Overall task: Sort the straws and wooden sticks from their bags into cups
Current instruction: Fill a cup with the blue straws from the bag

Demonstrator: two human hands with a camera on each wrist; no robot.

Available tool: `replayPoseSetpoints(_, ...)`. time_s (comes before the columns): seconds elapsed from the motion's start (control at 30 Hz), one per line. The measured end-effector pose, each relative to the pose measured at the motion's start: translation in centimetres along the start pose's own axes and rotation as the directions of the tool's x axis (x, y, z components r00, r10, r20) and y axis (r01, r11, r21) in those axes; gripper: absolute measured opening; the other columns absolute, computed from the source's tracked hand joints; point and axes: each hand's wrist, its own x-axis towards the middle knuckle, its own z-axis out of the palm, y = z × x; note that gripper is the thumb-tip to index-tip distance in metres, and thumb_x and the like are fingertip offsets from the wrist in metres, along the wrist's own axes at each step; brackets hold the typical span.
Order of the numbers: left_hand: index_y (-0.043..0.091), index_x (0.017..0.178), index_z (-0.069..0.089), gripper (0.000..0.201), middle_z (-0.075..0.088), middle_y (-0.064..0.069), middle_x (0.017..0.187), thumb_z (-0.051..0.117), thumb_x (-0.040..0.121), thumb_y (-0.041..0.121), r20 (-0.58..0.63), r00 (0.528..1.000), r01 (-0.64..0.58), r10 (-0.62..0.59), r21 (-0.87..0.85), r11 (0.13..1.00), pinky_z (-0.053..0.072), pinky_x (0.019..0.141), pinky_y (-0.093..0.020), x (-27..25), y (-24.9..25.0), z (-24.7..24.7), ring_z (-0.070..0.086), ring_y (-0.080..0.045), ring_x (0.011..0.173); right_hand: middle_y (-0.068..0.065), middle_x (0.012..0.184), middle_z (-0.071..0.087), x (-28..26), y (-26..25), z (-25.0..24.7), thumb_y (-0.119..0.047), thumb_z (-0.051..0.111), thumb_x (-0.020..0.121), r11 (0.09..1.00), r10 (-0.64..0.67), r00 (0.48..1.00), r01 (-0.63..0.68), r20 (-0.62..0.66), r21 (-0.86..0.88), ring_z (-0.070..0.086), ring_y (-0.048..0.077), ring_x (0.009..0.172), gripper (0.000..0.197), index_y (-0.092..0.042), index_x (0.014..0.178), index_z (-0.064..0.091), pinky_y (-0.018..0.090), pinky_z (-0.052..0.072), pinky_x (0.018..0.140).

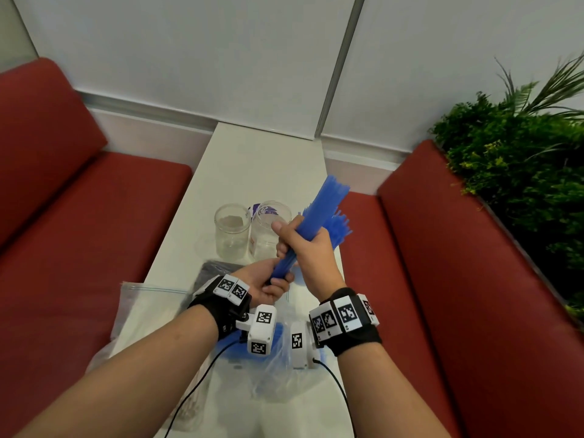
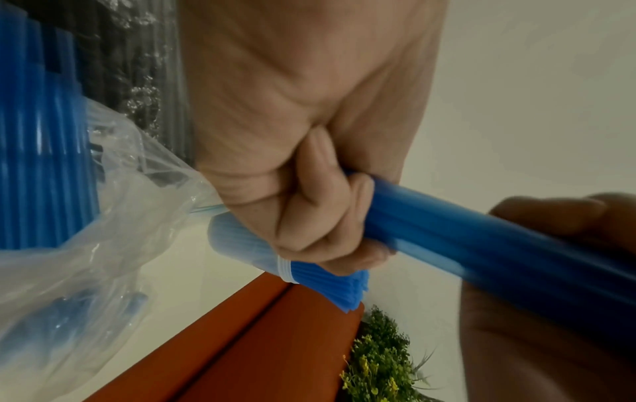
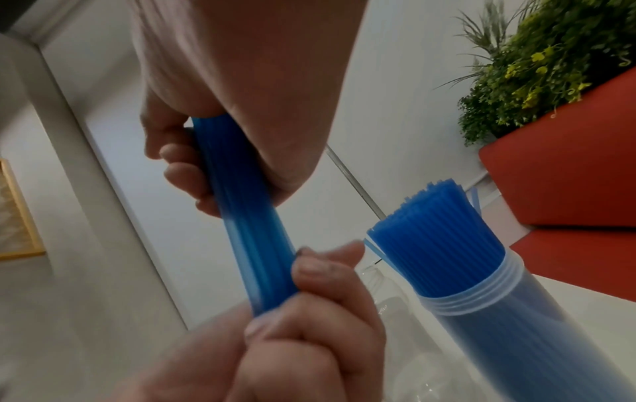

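A thick bundle of blue straws [image 1: 311, 216] slants up to the right above the white table [image 1: 252, 159]. My left hand [image 1: 274, 283] grips its lower end and my right hand [image 1: 301, 243] grips its middle. The wrist views show the same bundle [image 3: 256, 244] [image 2: 481, 244] with fingers of both hands curled round it. Two clear empty cups [image 1: 231, 230] [image 1: 268, 230] stand just beyond the hands. Right of them, a clear threaded cup [image 3: 481, 293] is packed with blue straws [image 3: 437, 244]. A clear bag [image 2: 86, 244] with more blue straws [image 2: 41, 136] lies under my wrists.
A flat clear zip bag [image 1: 148, 311] lies at the table's left edge and a dark packet [image 1: 213, 268] sits in front of the cups. Red benches [image 1: 79, 200] [image 1: 458, 263] flank the narrow table. Green plants [image 1: 521, 153] stand at the right.
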Motion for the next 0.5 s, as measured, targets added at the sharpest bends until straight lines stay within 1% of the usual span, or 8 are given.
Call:
replayPoseSetpoints(0.13,0.009,0.079,0.055,0.02,0.046,-0.004,0.056,0.051,0.096,0.019,-0.071,0.997,0.002,0.0,0.037,0.999,0.016,0.027,-0.011,1.1,0.8,0.1,0.032,-0.006,0.03,0.003,0.057,0.048,1.6,-1.1,-1.6,-0.025,0.078,0.089,0.996,-0.041,0.999,0.043,-0.026,0.073,0.046,0.021,0.054,0.036,-0.021,0.064,0.053,0.032,0.043,0.059)
replayPoseSetpoints(0.23,0.009,0.083,0.051,0.021,0.048,-0.005,0.055,0.045,0.1,0.02,-0.157,0.985,-0.062,0.074,0.08,0.995,0.019,0.025,-0.013,2.7,1.1,0.3,0.034,-0.006,0.031,0.003,0.054,0.042,2.7,-1.1,-2.8,-0.026,0.079,0.088,0.994,-0.033,0.996,0.042,-0.087,0.105,0.04,0.021,0.051,0.042,-0.022,0.061,0.047,0.036,0.04,0.058)
replayPoseSetpoints(0.3,0.008,0.084,0.052,0.02,0.051,-0.006,0.058,0.046,0.099,0.019,-0.255,0.948,-0.131,0.192,0.238,0.962,0.025,0.029,-0.015,4.0,1.1,0.3,0.04,-0.01,0.036,0.004,0.054,0.04,3.2,-0.8,-4.0,-0.025,0.077,0.09,0.996,-0.033,0.989,0.045,-0.145,0.08,0.039,0.021,0.051,0.043,-0.023,0.061,0.045,0.037,0.04,0.059)
replayPoseSetpoints(0.33,0.007,0.085,0.055,0.018,0.054,-0.006,0.062,0.049,0.097,0.019,-0.315,0.899,-0.163,0.304,0.402,0.901,0.03,0.034,-0.017,4.7,1.1,0.3,0.045,-0.013,0.04,0.004,0.053,0.041,3.5,-0.7,-4.8,-0.026,0.076,0.091,0.998,-0.043,0.982,0.051,-0.183,0.041,0.04,0.021,0.05,0.043,-0.024,0.061,0.045,0.037,0.041,0.058)
replayPoseSetpoints(0.37,0.008,0.086,0.06,0.016,0.057,-0.004,0.067,0.052,0.096,0.018,-0.338,0.825,-0.176,0.452,0.608,0.774,0.034,0.041,-0.02,5.3,1.3,0.2,0.05,-0.015,0.046,0.004,0.053,0.043,3.9,-0.8,-5.8,-0.026,0.075,0.092,0.998,-0.056,0.973,0.056,-0.222,-0.009,0.041,0.021,0.05,0.043,-0.025,0.06,0.046,0.036,0.042,0.058)
replayPoseSetpoints(0.43,0.011,0.092,0.069,0.016,0.063,-0.001,0.082,0.054,0.094,0.015,-0.146,0.659,-0.146,0.738,0.938,0.316,0.044,0.057,-0.028,6.1,1.6,0.0,0.056,-0.016,0.06,0.003,0.054,0.047,4.5,-1.0,-7.7,-0.028,0.074,0.092,0.993,-0.083,0.955,0.053,-0.286,-0.108,0.044,0.02,0.051,0.042,-0.028,0.058,0.048,0.037,0.044,0.057)
replayPoseSetpoints(0.47,0.012,0.098,0.071,0.02,0.065,0.0,0.091,0.052,0.094,0.012,0.015,0.616,-0.123,0.788,0.989,0.077,0.048,0.067,-0.031,6.4,1.9,0.0,0.059,-0.016,0.07,0.002,0.054,0.049,5.0,-1.0,-8.5,-0.028,0.074,0.092,0.989,-0.092,0.947,0.05,-0.307,-0.142,0.045,0.018,0.051,0.042,-0.029,0.058,0.05,0.035,0.044,0.057)
replayPoseSetpoints(0.5,0.014,0.105,0.071,0.025,0.066,0.001,0.101,0.049,0.093,0.009,0.159,0.606,-0.087,0.779,0.987,-0.133,0.051,0.076,-0.033,6.9,2.1,0.1,0.061,-0.017,0.082,0.001,0.054,0.049,5.5,-0.9,-9.2,-0.027,0.073,0.092,0.985,-0.101,0.942,0.048,-0.321,-0.169,0.046,0.017,0.05,0.042,-0.03,0.057,0.051,0.033,0.044,0.056)
